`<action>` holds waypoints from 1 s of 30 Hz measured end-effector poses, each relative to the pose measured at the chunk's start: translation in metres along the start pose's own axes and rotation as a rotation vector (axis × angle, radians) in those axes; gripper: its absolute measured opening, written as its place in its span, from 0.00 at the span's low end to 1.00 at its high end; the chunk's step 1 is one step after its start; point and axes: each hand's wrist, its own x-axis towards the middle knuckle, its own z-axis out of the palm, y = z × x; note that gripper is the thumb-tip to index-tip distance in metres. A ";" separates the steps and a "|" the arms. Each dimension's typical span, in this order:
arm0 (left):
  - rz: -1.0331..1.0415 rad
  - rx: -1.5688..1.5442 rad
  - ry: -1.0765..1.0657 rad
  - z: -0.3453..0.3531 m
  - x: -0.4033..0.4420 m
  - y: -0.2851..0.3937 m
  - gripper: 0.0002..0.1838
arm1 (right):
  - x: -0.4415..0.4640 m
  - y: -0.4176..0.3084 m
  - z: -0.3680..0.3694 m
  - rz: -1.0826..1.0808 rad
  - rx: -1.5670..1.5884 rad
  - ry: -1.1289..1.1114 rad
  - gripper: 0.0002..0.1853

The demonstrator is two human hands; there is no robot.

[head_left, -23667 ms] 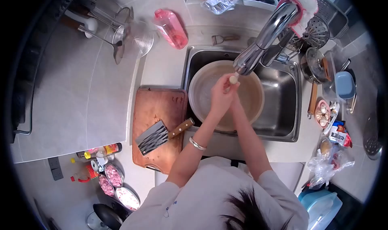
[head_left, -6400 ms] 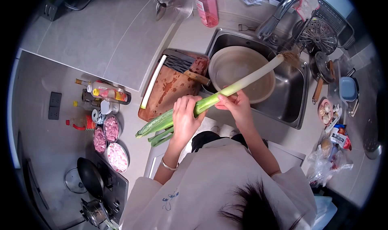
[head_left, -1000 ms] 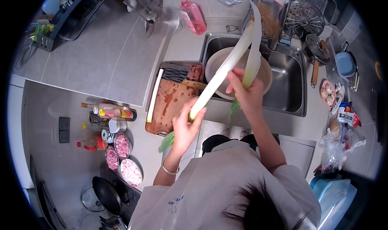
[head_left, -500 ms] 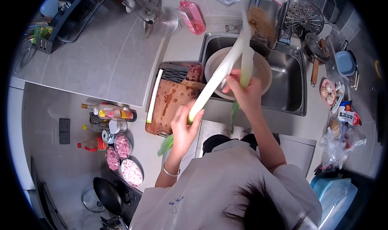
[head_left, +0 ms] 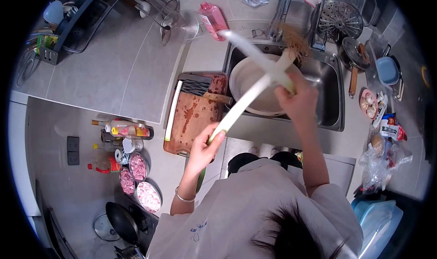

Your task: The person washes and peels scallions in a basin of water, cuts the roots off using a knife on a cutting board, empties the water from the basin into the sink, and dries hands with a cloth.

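Observation:
My left hand (head_left: 205, 145) is closed round the lower end of a long white leek (head_left: 243, 103), which slants up over the sink to its brown roots. Green leaf hangs below that hand. My right hand (head_left: 299, 97) is closed on a pale, peeled outer leek layer (head_left: 248, 49), which is blurred and crosses the stalk. A white basin (head_left: 236, 79) sits in the sink beneath. To the left, a trimmed leek stalk (head_left: 174, 111) and a cleaver (head_left: 195, 85) lie on a wooden cutting board (head_left: 191, 122).
A steel sink (head_left: 334, 115) with a faucet (head_left: 280, 17) is in front. A pink bottle (head_left: 212, 21) stands behind it. At left are bowls of cut meat (head_left: 149, 197) and several bottles (head_left: 132, 130). A lidded pan (head_left: 353, 54) and a garlic bowl (head_left: 368, 103) are at right.
The peeled layer has swung left across the stalk, its free end now near the pink bottle. My right hand has moved right. My left hand has lowered slightly, still gripping the leek.

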 end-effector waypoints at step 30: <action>-0.227 -0.118 -0.250 -0.023 0.005 -0.007 0.06 | 0.039 0.039 -0.012 -0.311 0.137 -0.446 0.13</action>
